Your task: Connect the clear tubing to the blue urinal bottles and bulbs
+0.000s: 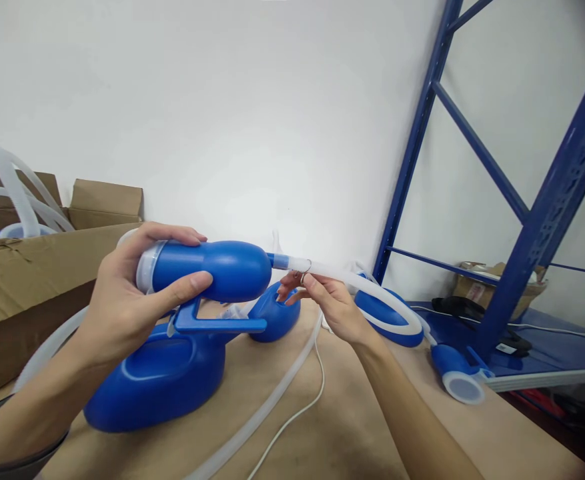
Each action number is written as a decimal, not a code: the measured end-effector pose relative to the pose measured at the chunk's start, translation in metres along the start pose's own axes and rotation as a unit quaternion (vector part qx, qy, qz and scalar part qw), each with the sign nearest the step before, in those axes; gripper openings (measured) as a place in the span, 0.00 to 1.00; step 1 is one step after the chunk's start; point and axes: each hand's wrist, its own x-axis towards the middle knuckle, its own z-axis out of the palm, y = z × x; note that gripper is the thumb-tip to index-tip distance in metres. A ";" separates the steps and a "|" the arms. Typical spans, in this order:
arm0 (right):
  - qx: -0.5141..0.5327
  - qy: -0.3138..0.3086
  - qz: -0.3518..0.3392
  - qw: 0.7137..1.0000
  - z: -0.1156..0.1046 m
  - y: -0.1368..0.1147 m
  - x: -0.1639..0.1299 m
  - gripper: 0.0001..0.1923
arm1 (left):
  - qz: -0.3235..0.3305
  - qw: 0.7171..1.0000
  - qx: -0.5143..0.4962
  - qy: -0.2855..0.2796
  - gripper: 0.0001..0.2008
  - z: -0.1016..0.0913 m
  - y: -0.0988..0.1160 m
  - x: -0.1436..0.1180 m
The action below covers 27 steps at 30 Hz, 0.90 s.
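My left hand (127, 300) is wrapped around a blue bulb-shaped plastic nozzle (235, 270), held sideways, with a translucent collar (145, 270) at its wide end. From its narrow end, a white flexible hose (372, 287) runs to the right, pushed over the spout. Thumb and fingers of my right hand (339, 310) pinch a thin wire hose clamp (306, 270) that encircles the hose near that joint. Below the nozzle lies a blue plastic bottle (167, 380) with a flat handle (227, 325); I cannot tell which piece the handle belongs to.
At left stands an open cardboard box (47, 267) with white hoses inside. More blue bottles (277, 317) and another blue nozzle (455, 373) lie on the table (352, 413). A white cord (302, 407) crosses it. A blue metal rack (532, 233) rises at right.
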 end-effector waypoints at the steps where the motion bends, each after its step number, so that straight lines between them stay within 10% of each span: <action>1: -0.002 0.005 -0.003 1.000 0.001 -0.001 0.000 0.21 | -0.001 1.000 -0.002 0.002 0.36 0.000 0.000 0.000; 27: 0.007 -0.015 0.017 1.000 0.014 0.017 0.005 0.24 | -0.033 0.997 0.029 -0.064 0.35 0.001 0.003 0.000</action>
